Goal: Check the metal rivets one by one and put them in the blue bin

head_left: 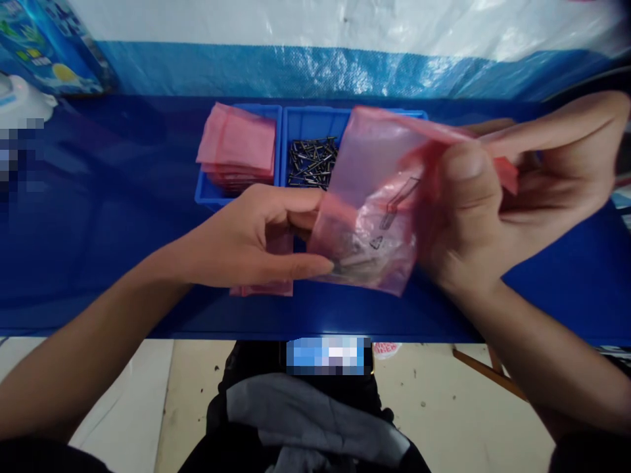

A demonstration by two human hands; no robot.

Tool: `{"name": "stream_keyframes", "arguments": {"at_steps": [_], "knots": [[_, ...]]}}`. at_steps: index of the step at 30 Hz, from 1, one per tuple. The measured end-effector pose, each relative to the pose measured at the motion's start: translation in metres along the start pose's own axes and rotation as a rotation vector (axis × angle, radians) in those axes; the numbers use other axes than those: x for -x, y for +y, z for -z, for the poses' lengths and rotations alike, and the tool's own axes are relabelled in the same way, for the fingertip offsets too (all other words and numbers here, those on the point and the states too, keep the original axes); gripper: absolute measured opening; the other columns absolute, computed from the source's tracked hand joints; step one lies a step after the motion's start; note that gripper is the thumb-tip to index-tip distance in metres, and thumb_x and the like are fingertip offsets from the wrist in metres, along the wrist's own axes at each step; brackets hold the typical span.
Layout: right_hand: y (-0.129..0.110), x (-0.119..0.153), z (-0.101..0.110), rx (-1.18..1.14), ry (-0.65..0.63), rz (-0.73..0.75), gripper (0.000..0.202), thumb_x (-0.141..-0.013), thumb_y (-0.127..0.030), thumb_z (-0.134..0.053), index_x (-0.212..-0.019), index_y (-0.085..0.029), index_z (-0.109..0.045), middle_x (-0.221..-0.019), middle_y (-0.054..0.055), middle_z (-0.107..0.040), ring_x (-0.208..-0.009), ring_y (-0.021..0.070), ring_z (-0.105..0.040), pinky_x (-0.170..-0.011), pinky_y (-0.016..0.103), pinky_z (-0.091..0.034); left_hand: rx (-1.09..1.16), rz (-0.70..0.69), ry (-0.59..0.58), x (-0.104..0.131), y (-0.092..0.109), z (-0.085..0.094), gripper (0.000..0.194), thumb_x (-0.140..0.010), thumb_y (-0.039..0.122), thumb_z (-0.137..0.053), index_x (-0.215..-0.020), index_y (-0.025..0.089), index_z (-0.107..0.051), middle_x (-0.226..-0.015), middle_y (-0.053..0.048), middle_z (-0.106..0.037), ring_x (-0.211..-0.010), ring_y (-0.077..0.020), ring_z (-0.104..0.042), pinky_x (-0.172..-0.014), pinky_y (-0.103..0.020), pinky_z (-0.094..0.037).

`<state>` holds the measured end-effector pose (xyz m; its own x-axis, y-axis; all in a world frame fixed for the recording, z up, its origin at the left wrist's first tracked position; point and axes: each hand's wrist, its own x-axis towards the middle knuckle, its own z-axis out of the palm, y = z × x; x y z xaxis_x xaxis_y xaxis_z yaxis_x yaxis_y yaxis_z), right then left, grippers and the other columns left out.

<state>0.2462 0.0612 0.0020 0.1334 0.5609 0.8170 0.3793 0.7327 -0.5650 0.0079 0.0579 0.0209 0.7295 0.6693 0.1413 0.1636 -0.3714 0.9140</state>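
Pink plastic fills our grip: our right hand (517, 223) clasps one bag (369, 217) by its upper right edge, above the blue table (98, 197). Our left thumb overlaps its lower left corner; whether that hand (246, 236) pinches, we cannot tell. We seem to be handling a filled bag, so the next move likely calls for a steady hold. We count two trays: one (279, 148) holds stacked bags (241, 141), the other (315, 119) metal pins (310, 161), both uncountable. At least one more bag (276, 289) lies below our left hand.

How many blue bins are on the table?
2: the left bin holding pink bags, and the right bin holding metal pieces, partly hidden by the held bag. Another could hide behind the right hand.
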Motion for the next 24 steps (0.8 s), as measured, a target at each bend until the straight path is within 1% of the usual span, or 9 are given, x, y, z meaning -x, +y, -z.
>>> {"name": "stream_keyframes", "arguments": {"at_steps": [1,4,7,10,12,16,19,21,24], "knots": [[0.000,-0.001,-0.001,-0.003,0.034,-0.003,0.011,-0.096,-0.032,-0.080,-0.087,-0.027,-0.076,-0.083,-0.001,-0.065,-0.074,0.0165,-0.068,-0.072,0.034,-0.056,0.118,0.043,0.031,-0.002,0.001,0.001,0.025,-0.097,0.014,-0.073,-0.119,0.024,-0.074,-0.088,0.005,-0.079,-0.056,-0.0086,-0.069,-0.049,-0.016,-0.055],[0.004,-0.004,-0.004,-0.049,0.125,-0.019,0.014,-0.095,-0.031,-0.082,-0.082,-0.028,-0.078,-0.080,-0.004,-0.065,-0.065,0.0110,-0.062,-0.062,0.034,-0.043,0.427,0.111,0.153,-0.006,0.003,0.012,0.028,-0.094,0.003,-0.059,-0.109,0.020,-0.077,-0.096,0.002,-0.080,-0.081,-0.0135,-0.078,-0.069,-0.020,-0.066],[0.008,-0.003,-0.004,-0.140,0.132,-0.054,0.003,-0.093,-0.029,-0.083,-0.092,-0.027,-0.081,-0.091,-0.006,-0.066,-0.058,0.0040,-0.056,-0.056,0.033,-0.034,0.515,0.118,0.259,-0.007,0.003,0.030,0.033,-0.104,0.013,-0.044,-0.120,0.016,-0.073,-0.093,-0.002,-0.076,-0.082,-0.0157,-0.076,-0.073,-0.028,-0.068],[0.012,-0.001,0.001,-0.198,0.017,-0.114,0.022,-0.095,-0.019,-0.079,-0.113,-0.030,-0.081,-0.118,-0.004,-0.064,-0.059,0.0005,-0.056,-0.056,0.026,-0.043,0.507,0.092,0.364,-0.006,0.004,0.041,0.032,-0.105,0.019,-0.052,-0.133,0.014,-0.067,-0.105,-0.004,-0.074,-0.093,-0.0161,-0.073,-0.089,-0.036,-0.071],[0.014,0.001,0.005,-0.225,-0.035,-0.110,0.036,-0.094,-0.015,-0.078,-0.126,-0.030,-0.078,-0.135,0.000,-0.060,-0.065,0.0022,-0.061,-0.059,0.024,-0.050,0.391,0.054,0.462,-0.005,0.002,0.042,0.041,-0.096,0.008,-0.063,-0.136,0.017,-0.065,-0.113,0.000,-0.075,-0.099,-0.0131,-0.071,-0.099,-0.035,-0.069],[0.013,0.001,0.008,-0.187,-0.117,-0.103,0.050,-0.094,-0.015,-0.078,-0.141,-0.029,-0.070,-0.156,0.008,-0.056,-0.078,0.0108,-0.072,-0.060,0.026,-0.056,0.168,-0.068,0.630,-0.006,-0.007,0.036,0.045,-0.084,-0.001,-0.078,-0.125,0.015,-0.067,-0.104,0.007,-0.076,-0.097,-0.0092,-0.070,-0.093,-0.030,-0.066],[0.011,0.000,0.006,-0.084,-0.116,-0.073,0.028,-0.096,-0.015,-0.075,-0.122,-0.024,-0.079,-0.118,0.006,-0.079,-0.071,0.0160,-0.073,-0.053,0.029,-0.054,-0.171,-0.195,0.704,-0.005,-0.010,0.031,0.026,-0.094,0.014,-0.082,-0.112,0.010,-0.065,-0.104,0.006,-0.073,-0.099,-0.0063,-0.069,-0.094,-0.028,-0.063],[0.014,-0.002,0.006,-0.046,-0.108,0.016,0.017,-0.095,-0.017,-0.076,-0.109,-0.024,-0.084,-0.093,0.006,-0.082,-0.077,0.0233,-0.077,-0.061,0.035,-0.060,-0.519,-0.207,0.698,-0.004,-0.010,0.030,0.019,-0.103,0.025,-0.075,-0.104,0.011,-0.062,-0.110,0.004,-0.072,-0.105,-0.0056,-0.068,-0.097,-0.028,-0.062],[0.022,-0.008,0.008,-0.092,-0.113,0.206,0.022,-0.093,-0.018,-0.078,-0.112,-0.026,-0.086,-0.108,0.009,-0.084,-0.104,0.0342,-0.081,-0.089,0.050,-0.066,-0.948,-0.358,0.705,0.001,-0.018,0.033,0.015,-0.103,0.026,-0.073,-0.096,0.018,-0.062,-0.118,0.008,-0.075,-0.115,-0.0094,-0.064,-0.108,-0.036,-0.056]]}}
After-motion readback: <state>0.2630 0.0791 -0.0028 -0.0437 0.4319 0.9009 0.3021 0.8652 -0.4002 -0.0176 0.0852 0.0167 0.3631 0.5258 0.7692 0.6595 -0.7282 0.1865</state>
